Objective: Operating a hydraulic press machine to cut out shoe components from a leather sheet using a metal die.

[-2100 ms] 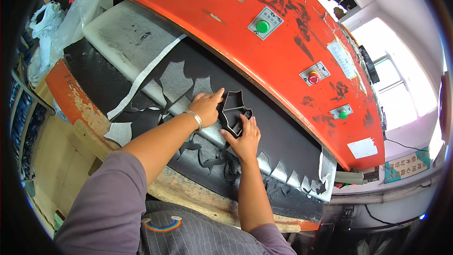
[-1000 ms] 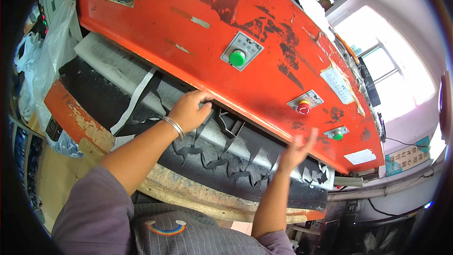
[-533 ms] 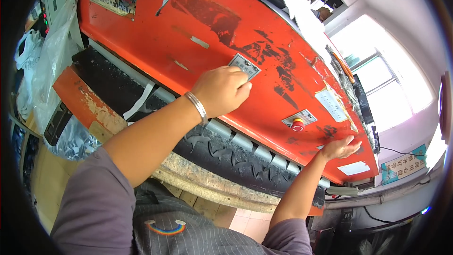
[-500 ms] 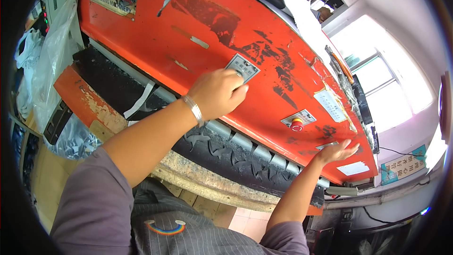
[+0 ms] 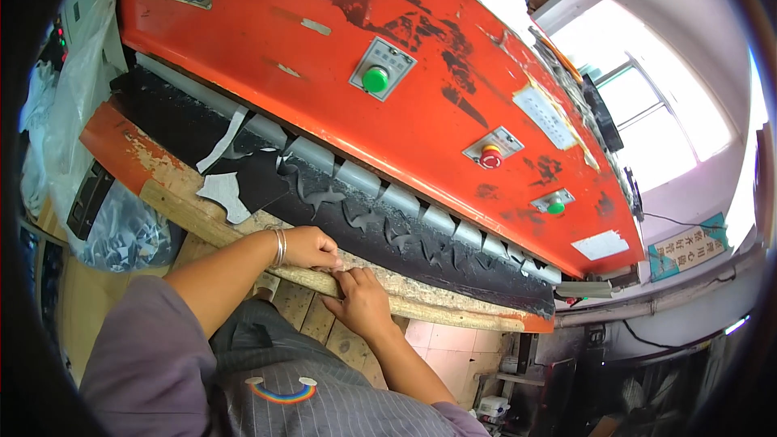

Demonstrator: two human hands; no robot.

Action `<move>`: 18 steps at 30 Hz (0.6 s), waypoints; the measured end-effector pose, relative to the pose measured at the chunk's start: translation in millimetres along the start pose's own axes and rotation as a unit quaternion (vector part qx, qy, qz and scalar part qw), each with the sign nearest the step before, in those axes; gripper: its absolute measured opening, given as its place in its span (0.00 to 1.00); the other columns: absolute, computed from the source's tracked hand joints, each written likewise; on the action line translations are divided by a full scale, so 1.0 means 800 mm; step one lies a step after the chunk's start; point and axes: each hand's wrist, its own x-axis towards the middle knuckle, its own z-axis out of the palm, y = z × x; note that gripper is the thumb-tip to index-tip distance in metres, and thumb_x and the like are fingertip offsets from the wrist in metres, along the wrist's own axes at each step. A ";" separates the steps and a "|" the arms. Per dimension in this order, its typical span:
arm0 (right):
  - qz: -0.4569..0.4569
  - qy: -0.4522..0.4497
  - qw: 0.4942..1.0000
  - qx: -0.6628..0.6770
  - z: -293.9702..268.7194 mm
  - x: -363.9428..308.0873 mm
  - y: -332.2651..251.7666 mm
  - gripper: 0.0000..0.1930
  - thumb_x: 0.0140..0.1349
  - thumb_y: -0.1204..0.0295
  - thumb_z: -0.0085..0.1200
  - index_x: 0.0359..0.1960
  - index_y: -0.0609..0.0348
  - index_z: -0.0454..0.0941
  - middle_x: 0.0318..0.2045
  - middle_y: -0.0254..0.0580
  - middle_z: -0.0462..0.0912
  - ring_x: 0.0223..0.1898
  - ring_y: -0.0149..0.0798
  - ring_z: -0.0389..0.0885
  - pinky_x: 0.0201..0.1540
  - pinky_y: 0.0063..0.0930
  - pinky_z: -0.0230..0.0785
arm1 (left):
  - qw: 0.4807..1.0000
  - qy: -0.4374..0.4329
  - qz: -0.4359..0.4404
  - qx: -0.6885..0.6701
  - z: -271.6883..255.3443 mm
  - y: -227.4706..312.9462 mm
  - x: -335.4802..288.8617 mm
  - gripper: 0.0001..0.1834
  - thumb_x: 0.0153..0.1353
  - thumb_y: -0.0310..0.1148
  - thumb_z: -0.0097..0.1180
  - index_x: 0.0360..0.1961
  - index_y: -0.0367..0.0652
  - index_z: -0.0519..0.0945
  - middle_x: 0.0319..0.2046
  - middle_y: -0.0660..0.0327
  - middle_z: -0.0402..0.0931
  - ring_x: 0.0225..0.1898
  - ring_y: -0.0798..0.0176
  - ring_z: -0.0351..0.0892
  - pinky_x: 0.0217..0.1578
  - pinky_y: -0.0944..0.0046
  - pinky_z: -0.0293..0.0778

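Observation:
My left hand (image 5: 307, 248), with silver bangles at the wrist, is closed just over the worn wooden front edge (image 5: 453, 317) of a red machine. My right hand (image 5: 362, 299) is beside it, fingers curled at the same edge and nearly touching the left fingertips. Whatever is between the fingers, if anything, is too small to make out. Behind the hands a black sheet (image 5: 372, 243) with cut, curled strips stretches along the bed. A pale grey scrap (image 5: 227, 196) lies at its left, near a light strip (image 5: 223, 142).
Above the bed rises the red machine front (image 5: 299, 73), carrying a green button (image 5: 375, 79), a red knob (image 5: 490, 156) and a smaller green button (image 5: 555, 207). A clear plastic bag of scraps (image 5: 125, 235) hangs at the left. A window (image 5: 647, 105) is at the right.
My left hand has come down from the upper green button, now uncovered. My right hand has left the lower green button. Both have come together at the wooden edge, and a pale scrap now shows.

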 end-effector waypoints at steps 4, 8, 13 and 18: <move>0.011 -0.026 1.000 0.010 -0.007 0.004 -0.004 0.24 0.43 0.64 0.67 0.43 0.60 0.78 0.33 0.43 0.77 0.39 0.45 0.75 0.42 0.34 0.70 | 1.000 -0.007 -0.014 -0.001 0.000 -0.010 0.002 0.14 0.62 0.42 0.57 0.30 0.41 0.82 0.21 0.70 0.75 0.26 0.77 0.69 0.29 0.73 0.67; -0.008 -0.105 0.994 0.015 -0.019 0.020 0.006 0.23 0.46 0.61 0.66 0.43 0.59 0.78 0.33 0.44 0.78 0.39 0.47 0.77 0.41 0.36 0.72 | 0.996 -0.066 -0.026 -0.052 -0.009 -0.016 0.006 0.14 0.63 0.42 0.56 0.31 0.42 0.83 0.23 0.71 0.75 0.28 0.78 0.69 0.31 0.74 0.66; 0.012 -0.162 0.975 0.153 -0.075 0.108 0.074 0.25 0.52 0.54 0.63 0.47 0.59 0.78 0.41 0.50 0.81 0.47 0.54 0.76 0.48 0.41 0.70 | 0.974 -0.079 -0.121 -0.175 -0.022 -0.008 0.010 0.15 0.65 0.43 0.54 0.44 0.44 0.80 0.29 0.71 0.75 0.27 0.78 0.71 0.26 0.76 0.66; 0.128 0.047 0.989 -0.049 -0.076 0.231 0.148 0.39 0.45 0.47 0.66 0.55 0.59 0.70 0.60 0.62 0.64 0.64 0.60 0.56 0.58 0.46 0.64 | 0.939 0.103 -0.005 -0.328 -0.054 -0.001 0.067 0.13 0.66 0.36 0.51 0.47 0.41 0.75 0.33 0.64 0.77 0.26 0.74 0.76 0.23 0.77 0.69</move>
